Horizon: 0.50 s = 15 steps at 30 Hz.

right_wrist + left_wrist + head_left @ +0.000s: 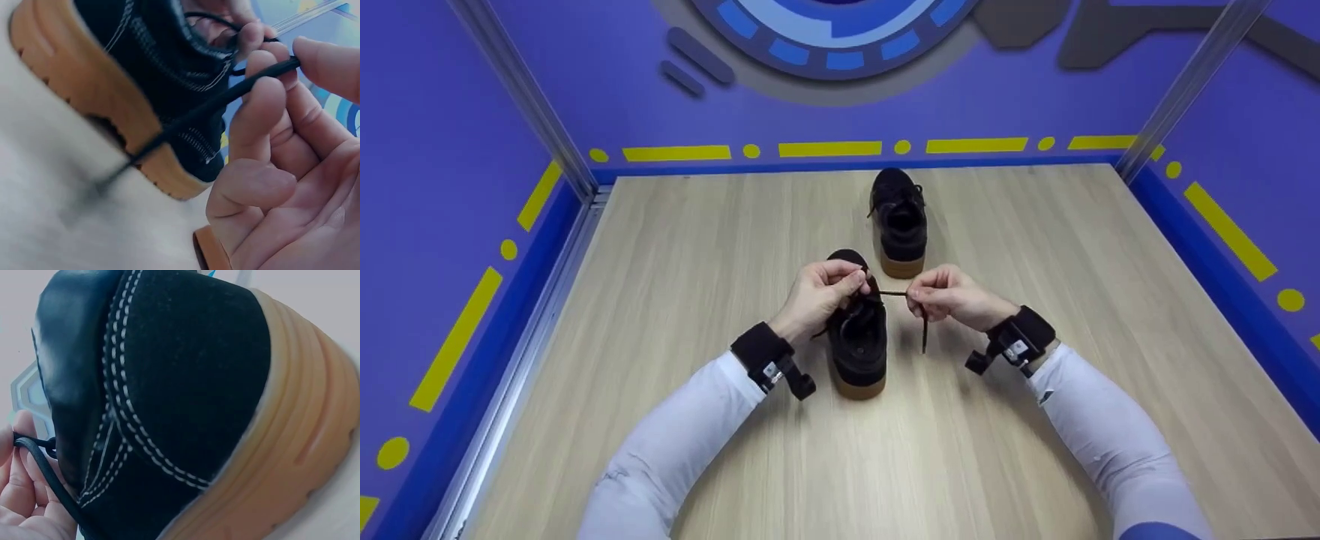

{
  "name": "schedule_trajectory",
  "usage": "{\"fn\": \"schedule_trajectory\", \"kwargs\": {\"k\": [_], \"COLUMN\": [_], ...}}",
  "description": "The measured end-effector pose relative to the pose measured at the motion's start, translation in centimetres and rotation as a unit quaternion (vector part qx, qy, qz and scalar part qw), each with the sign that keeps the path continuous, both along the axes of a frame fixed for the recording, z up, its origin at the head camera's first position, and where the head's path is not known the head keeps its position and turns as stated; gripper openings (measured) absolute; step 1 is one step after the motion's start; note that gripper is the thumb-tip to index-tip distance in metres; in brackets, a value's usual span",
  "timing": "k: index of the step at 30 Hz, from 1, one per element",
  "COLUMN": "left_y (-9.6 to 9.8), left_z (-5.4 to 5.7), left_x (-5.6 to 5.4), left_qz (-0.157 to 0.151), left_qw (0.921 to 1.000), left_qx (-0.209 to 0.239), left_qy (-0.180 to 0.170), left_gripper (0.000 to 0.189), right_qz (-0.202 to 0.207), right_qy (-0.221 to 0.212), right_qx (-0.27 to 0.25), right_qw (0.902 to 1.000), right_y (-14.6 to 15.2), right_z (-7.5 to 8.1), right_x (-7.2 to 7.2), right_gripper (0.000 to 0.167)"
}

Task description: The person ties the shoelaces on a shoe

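Note:
A black shoe [861, 373] with a tan sole stands on the table, its toe pointing away from me. Over its lacing, my left hand [819, 296] pinches a black shoelace [48, 475] between thumb and fingers. Just right of the shoe, my right hand [954, 298] grips a shoelace [208, 105] between thumb and forefinger. A short length of lace runs level from the shoe's front to the right hand, and its loose end hangs below those fingers. White stitching shows on the shoe's side in both wrist views. My left hand partly covers the tongue and toe.
Behind and slightly right stands a second black shoe [904, 244], its laces at the front. The light wooden table [697, 247] is bounded by a blue back wall [840, 124] and blue side walls with yellow marks.

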<state>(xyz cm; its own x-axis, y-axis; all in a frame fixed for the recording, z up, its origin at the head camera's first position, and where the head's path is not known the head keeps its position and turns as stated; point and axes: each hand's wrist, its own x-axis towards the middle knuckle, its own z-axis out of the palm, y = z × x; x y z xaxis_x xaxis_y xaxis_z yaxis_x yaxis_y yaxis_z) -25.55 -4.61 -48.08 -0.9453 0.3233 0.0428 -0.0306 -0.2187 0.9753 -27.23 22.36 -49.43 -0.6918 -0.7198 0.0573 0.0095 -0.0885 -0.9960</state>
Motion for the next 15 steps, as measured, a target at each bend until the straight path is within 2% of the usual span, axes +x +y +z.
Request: {"fn": "schedule_trajectory", "kwargs": {"k": [7,15], "left_y": [0.1,-0.1], "left_z": [-0.1,-0.2], "left_x": [0.1,0.1], "left_qz": [-0.002,-0.003], "left_qw": [1.0000,1.0000], "left_qx": [0.010,0.004], "left_qy": [-0.002,0.003], "left_gripper": [0.008,0.008], "right_qz": [-0.004,-0.031], "right_qy": [-0.022,0.017], "right_qx": [-0.051,-0.106], "right_qw": [0.9985,0.9937], "right_y": [-0.1,-0.9], "right_z": [1.5,3.9], "right_x": [-0.1,-0.4], "right_gripper": [0.023,0.012]}}
